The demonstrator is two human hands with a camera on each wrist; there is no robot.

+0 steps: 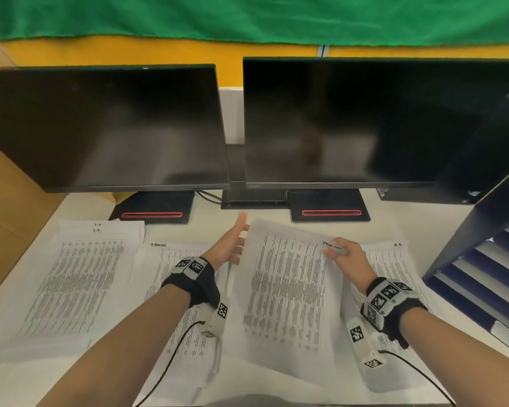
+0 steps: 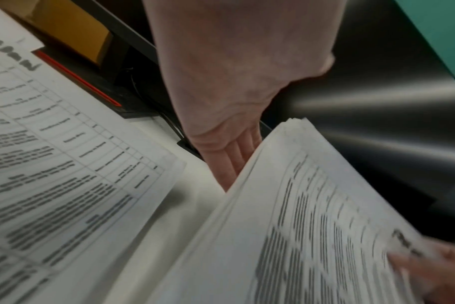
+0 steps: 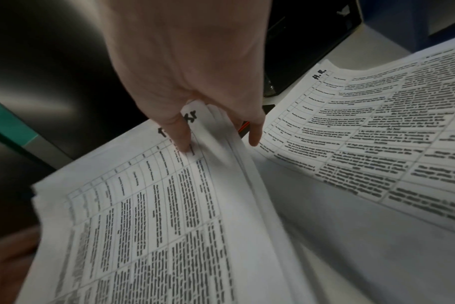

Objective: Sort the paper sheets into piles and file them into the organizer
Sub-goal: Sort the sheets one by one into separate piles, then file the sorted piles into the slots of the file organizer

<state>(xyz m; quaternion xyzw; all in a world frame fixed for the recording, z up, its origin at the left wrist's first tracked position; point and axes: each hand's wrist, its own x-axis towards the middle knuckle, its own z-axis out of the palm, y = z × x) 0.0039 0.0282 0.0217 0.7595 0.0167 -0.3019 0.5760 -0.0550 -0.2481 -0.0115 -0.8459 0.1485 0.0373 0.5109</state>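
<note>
A thick stack of printed sheets (image 1: 288, 289) is lifted off the desk at its far end and tilts toward me. My right hand (image 1: 337, 250) pinches its top right corner, with the thumb (image 3: 182, 142) on the top sheet and the other fingers (image 3: 255, 135) beneath the stack (image 3: 156, 216). My left hand (image 1: 238, 240) is flat with straight fingers that touch the stack's left edge; in the left wrist view those fingers (image 2: 231, 162) slip behind the stack (image 2: 312, 205). The dark blue organizer (image 1: 482, 271) stands at the right.
Three other paper piles lie flat: one far left (image 1: 80, 277), one under my left forearm (image 1: 171, 268), one marked "H.R." (image 1: 394, 259) under my right wrist. Two dark monitors (image 1: 109, 127) on stands (image 1: 329, 207) close the back. A cardboard panel (image 1: 9, 201) lines the left side.
</note>
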